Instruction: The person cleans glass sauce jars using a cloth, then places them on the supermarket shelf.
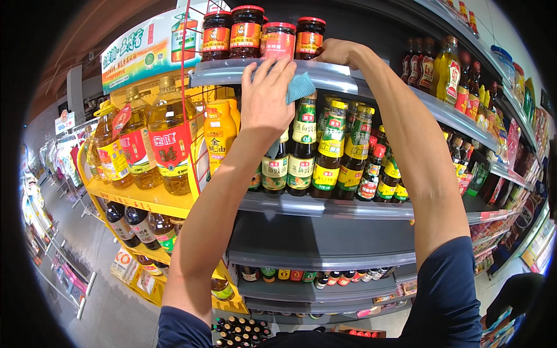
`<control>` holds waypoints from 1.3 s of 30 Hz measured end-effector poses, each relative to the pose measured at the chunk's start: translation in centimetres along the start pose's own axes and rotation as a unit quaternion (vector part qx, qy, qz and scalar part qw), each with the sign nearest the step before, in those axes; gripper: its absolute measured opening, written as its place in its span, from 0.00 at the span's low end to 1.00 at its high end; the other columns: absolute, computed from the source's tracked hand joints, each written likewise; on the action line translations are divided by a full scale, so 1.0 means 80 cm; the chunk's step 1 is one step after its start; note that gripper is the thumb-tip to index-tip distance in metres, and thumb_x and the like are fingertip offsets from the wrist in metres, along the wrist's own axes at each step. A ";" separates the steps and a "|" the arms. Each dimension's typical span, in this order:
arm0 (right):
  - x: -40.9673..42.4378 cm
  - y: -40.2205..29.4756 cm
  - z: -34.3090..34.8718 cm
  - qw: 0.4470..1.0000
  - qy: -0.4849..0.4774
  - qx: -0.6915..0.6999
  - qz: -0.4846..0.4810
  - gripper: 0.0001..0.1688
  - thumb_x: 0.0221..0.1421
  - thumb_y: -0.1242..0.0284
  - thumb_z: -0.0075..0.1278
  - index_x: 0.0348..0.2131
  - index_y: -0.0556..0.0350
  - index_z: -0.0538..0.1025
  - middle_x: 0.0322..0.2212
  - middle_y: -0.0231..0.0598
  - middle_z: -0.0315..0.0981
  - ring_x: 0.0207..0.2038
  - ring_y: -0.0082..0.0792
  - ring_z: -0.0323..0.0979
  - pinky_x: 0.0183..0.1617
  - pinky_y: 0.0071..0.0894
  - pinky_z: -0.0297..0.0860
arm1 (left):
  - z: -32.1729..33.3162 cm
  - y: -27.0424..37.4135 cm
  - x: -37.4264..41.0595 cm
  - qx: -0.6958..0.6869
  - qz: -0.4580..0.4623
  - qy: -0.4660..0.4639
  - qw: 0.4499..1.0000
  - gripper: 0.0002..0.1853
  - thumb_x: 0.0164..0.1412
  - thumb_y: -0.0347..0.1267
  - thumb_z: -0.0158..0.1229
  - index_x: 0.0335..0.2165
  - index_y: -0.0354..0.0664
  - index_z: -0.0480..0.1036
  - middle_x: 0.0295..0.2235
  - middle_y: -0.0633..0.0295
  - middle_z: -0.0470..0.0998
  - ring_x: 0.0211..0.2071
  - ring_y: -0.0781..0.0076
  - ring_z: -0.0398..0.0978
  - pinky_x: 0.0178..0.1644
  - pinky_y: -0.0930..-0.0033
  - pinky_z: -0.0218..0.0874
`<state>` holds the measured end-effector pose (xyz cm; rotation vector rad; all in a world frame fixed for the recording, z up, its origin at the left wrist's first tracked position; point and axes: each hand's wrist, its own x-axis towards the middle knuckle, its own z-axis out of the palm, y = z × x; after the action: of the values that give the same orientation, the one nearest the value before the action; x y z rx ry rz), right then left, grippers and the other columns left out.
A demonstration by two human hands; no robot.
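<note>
Both arms reach up to a high shelf of sauce jars. My left hand point(268, 93) lies over the shelf's front edge point(217, 75), fingertips at the foot of a red-labelled glass jar point(278, 39). A blue-green cloth point(300, 88) sticks out beside its palm, held in that hand. My right hand point(339, 51) is behind the edge, close against a dark chili sauce jar with a red lid point(310, 37); its fingertips are partly hidden. Two more dark jars point(247, 32) stand at the left end. Below, sauce bottles point(331, 150) stand in rows.
A yellow rack with large cooking oil bottles point(170, 143) adjoins at left, behind a red wire side panel point(185, 65). More bottles point(448, 71) line the shelves at right. Bottles point(239, 330) stand low by my body. Part of another person point(513, 300) shows at lower right.
</note>
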<state>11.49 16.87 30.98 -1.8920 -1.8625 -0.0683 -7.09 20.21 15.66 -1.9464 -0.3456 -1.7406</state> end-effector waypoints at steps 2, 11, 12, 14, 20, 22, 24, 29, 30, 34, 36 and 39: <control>0.002 0.001 -0.001 1.000 0.006 -0.007 0.000 0.25 0.56 0.64 0.59 0.51 0.54 0.74 0.40 0.41 0.77 0.40 0.33 0.72 0.45 0.39 0.68 | -0.001 0.001 0.000 0.001 -0.001 -0.002 1.000 0.33 0.41 0.22 0.59 0.52 0.40 0.68 0.56 0.58 0.69 0.59 0.58 0.61 0.65 0.53 0.45; -0.003 -0.006 0.002 0.998 0.016 -0.062 0.008 0.28 0.57 0.61 0.58 0.51 0.57 0.73 0.41 0.44 0.77 0.43 0.36 0.73 0.47 0.41 0.67 | -0.003 0.000 0.000 0.003 -0.004 -0.005 1.000 0.32 0.42 0.23 0.59 0.52 0.40 0.69 0.56 0.59 0.69 0.59 0.59 0.61 0.65 0.53 0.44; -0.003 -0.005 0.002 0.997 0.017 -0.070 0.001 0.28 0.57 0.60 0.57 0.51 0.57 0.73 0.41 0.44 0.77 0.43 0.36 0.73 0.47 0.41 0.67 | -0.003 0.000 0.000 0.004 -0.005 -0.007 1.000 0.32 0.42 0.23 0.59 0.52 0.40 0.69 0.56 0.59 0.69 0.60 0.59 0.61 0.65 0.53 0.44; -0.003 -0.003 0.000 0.996 0.015 -0.084 -0.011 0.28 0.57 0.60 0.57 0.52 0.57 0.73 0.41 0.45 0.77 0.44 0.36 0.73 0.48 0.41 0.67 | -0.004 0.000 0.000 0.005 -0.008 -0.010 1.000 0.32 0.43 0.23 0.59 0.52 0.40 0.69 0.56 0.59 0.69 0.60 0.59 0.61 0.65 0.53 0.44; -0.009 -0.010 -0.003 0.996 0.006 -0.085 -0.004 0.28 0.57 0.60 0.57 0.52 0.58 0.73 0.43 0.45 0.77 0.44 0.36 0.73 0.48 0.40 0.67 | -0.007 0.002 0.001 0.006 0.004 -0.003 1.000 0.32 0.44 0.24 0.60 0.52 0.41 0.69 0.56 0.59 0.69 0.60 0.60 0.61 0.65 0.52 0.45; -0.012 -0.008 -0.003 0.999 0.006 -0.046 0.009 0.28 0.56 0.60 0.57 0.52 0.58 0.73 0.42 0.45 0.77 0.44 0.35 0.73 0.48 0.40 0.67 | -0.007 0.003 0.001 0.004 0.005 -0.010 1.000 0.31 0.44 0.24 0.60 0.52 0.41 0.69 0.56 0.59 0.69 0.60 0.59 0.61 0.65 0.52 0.45; -0.025 -0.010 -0.008 1.000 -0.013 -0.012 0.000 0.33 0.55 0.61 0.58 0.54 0.63 0.70 0.45 0.49 0.75 0.46 0.38 0.72 0.50 0.41 0.66 | -0.012 0.002 0.003 0.001 0.005 -0.021 1.000 0.31 0.45 0.24 0.60 0.52 0.40 0.68 0.56 0.58 0.68 0.60 0.59 0.61 0.65 0.53 0.46; -0.032 0.000 -0.014 0.998 0.041 -0.036 0.038 0.37 0.54 0.62 0.57 0.56 0.71 0.67 0.48 0.54 0.72 0.49 0.42 0.71 0.52 0.38 0.65 | -0.020 0.012 0.011 -0.019 -0.016 -0.043 0.999 0.28 0.50 0.25 0.58 0.52 0.38 0.68 0.56 0.53 0.68 0.59 0.55 0.62 0.65 0.55 0.49; -0.030 0.005 -0.020 0.998 0.039 -0.020 0.035 0.37 0.54 0.62 0.57 0.56 0.71 0.66 0.48 0.54 0.72 0.49 0.42 0.70 0.53 0.38 0.65 | -0.018 0.017 0.020 -0.028 -0.009 -0.041 0.999 0.27 0.50 0.26 0.57 0.52 0.38 0.68 0.55 0.51 0.69 0.59 0.54 0.63 0.64 0.55 0.50; -0.026 0.022 -0.029 0.998 -0.035 0.057 -0.013 0.30 0.55 0.65 0.54 0.52 0.67 0.72 0.45 0.44 0.74 0.47 0.31 0.70 0.53 0.31 0.64 | -0.005 0.039 0.078 -0.027 0.014 -0.086 0.996 0.19 0.53 0.28 0.54 0.45 0.33 0.73 0.46 0.42 0.75 0.50 0.47 0.72 0.55 0.55 0.61; -0.023 0.031 -0.027 0.990 -0.040 0.130 -0.035 0.22 0.54 0.64 0.56 0.43 0.61 0.77 0.39 0.38 0.76 0.40 0.29 0.71 0.44 0.31 0.66 | -0.003 0.047 0.113 -0.024 -0.064 -0.225 0.972 0.17 0.55 0.30 0.53 0.42 0.30 0.74 0.44 0.39 0.75 0.47 0.46 0.73 0.53 0.54 0.63; -0.032 0.045 -0.030 0.989 -0.044 0.132 -0.048 0.23 0.50 0.58 0.58 0.41 0.54 0.79 0.36 0.37 0.77 0.36 0.29 0.72 0.40 0.35 0.67 | 0.006 0.055 0.148 -0.045 -0.132 -0.364 0.921 0.19 0.58 0.34 0.49 0.39 0.28 0.75 0.42 0.36 0.75 0.46 0.44 0.74 0.51 0.53 0.63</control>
<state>15.43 13.77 31.08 -1.6489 -1.9142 0.2228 -2.71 15.08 26.32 -2.6683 -0.8264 -1.1077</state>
